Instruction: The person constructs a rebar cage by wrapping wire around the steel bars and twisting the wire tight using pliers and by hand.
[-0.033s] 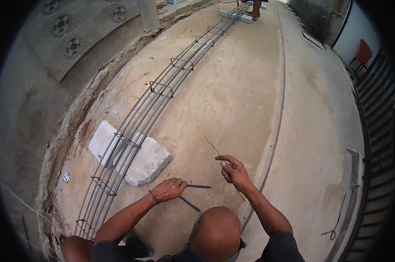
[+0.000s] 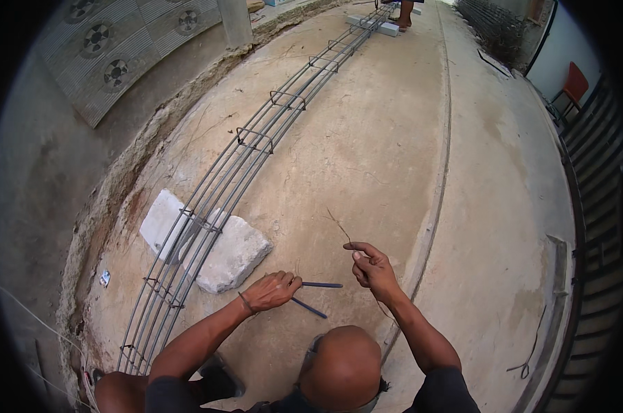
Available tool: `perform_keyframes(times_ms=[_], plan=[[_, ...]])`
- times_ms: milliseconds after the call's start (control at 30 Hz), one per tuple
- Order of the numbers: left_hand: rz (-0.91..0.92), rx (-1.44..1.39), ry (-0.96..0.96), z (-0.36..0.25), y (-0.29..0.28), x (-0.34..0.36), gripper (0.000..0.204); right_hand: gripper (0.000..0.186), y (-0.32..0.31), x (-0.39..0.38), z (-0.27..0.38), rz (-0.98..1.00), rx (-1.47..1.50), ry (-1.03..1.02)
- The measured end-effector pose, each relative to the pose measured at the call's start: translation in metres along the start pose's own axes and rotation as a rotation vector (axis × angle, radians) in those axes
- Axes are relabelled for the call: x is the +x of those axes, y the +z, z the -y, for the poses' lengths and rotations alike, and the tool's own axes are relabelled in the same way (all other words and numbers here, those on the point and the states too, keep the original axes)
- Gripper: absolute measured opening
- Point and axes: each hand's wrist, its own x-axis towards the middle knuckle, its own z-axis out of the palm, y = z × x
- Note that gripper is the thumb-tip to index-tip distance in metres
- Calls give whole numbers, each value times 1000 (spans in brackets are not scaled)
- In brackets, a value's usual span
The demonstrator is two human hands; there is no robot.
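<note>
My left hand [image 2: 273,292] is closed around the jaw end of a pair of pliers [image 2: 323,284]. Their two dark blue handles stick out to the right, spread apart; the jaws are hidden under my fingers. To the right, my right hand [image 2: 376,277] pinches a thin tie wire [image 2: 337,223] between thumb and finger. One forked end points up and away, and the rest trails below toward my wrist. Left of both hands runs a long rebar cage [image 2: 255,142] with square stirrups, apart from them. Its near part rests on pale rough blocks [image 2: 236,253].
Another person's bare foot [image 2: 404,22] is at the cage's far end, beside grey blocks [image 2: 388,29]. A wall with patterned panels [image 2: 97,69] borders the left. On the right are a dark slatted gate [image 2: 597,275] and a red chair [image 2: 574,84].
My left hand and the pliers have shifted slightly up and right. My right hand has moved a little to the right with the wire. The cage has not moved.
</note>
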Motion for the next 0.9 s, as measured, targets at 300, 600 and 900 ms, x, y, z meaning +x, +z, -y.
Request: perform_keyframes(times_ms=[300, 600, 900], plan=[[-676, -1547, -192, -45, -104, 178, 48, 26, -2, -32, 61, -330, -166, -392], [-208, -2215, -87, -38, -149, 181, 47, 23, 7, -78, 111, -170, -237, -99], [-446, -2355, -135, -24, -166, 182, 47, 24, 84, -52, 147, -471, -770, -153]])
